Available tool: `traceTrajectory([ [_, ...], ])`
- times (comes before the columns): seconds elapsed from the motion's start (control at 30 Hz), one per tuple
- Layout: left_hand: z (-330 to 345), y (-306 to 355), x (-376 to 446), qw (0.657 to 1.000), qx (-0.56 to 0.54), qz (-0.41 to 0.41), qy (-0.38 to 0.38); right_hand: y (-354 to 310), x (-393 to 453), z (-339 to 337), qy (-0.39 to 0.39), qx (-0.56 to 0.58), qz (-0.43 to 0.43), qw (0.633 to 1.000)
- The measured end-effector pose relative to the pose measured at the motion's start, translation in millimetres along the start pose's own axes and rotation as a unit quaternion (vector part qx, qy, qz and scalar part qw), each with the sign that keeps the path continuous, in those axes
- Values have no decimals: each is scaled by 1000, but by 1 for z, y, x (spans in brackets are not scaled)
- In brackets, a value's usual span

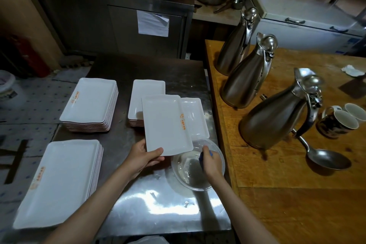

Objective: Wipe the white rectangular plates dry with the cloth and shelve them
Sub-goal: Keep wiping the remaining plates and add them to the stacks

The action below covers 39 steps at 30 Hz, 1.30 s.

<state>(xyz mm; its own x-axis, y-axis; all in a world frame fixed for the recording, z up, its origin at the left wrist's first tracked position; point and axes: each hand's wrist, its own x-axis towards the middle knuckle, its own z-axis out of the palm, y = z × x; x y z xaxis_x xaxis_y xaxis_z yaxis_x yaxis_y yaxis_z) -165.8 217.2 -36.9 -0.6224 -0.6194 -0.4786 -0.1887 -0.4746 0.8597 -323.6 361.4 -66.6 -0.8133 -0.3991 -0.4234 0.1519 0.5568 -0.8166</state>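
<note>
Head view: left hand [143, 156] grips a glossy white plate [165, 125] (orange logo), right hand [211, 161] clutches a blue cloth [204, 155].

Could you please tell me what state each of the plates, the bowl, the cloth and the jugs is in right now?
held plate: lifted, tilted, gripped by the left hand.
blue cloth: bunched in the right hand, inside the bowl.
clear bowl: upright on the steel table.
plate stacks: flat, face up.
steel jugs: upright, lids closed.
mugs: tipped sideways.
</note>
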Motion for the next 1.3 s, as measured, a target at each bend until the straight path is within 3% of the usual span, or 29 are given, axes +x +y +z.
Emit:
traceTrajectory([
  [0.17,-1,1,0,1000,-3,-4,1,-12,2,-9,-169,152,0,974],
  [0.27,-2,1,0,1000,-9,-4,2,-12,3,-17,-204,176,22,963],
  [0.43,0,2,0,1000,-9,-4,-1,-11,-3,-20,-160,185,45,969],
  [0.6,1,1,1,1000,-3,-5,-6,-6,-2,-20,-167,159,35,972],
  [0.93,0,0,3,1000,1,-6,-6,-10,-9,-1,-13,75,72,994],
  [1.3,2,1,4,1000,4,-5,-14,-12,-8,5,50,89,65,993],
])
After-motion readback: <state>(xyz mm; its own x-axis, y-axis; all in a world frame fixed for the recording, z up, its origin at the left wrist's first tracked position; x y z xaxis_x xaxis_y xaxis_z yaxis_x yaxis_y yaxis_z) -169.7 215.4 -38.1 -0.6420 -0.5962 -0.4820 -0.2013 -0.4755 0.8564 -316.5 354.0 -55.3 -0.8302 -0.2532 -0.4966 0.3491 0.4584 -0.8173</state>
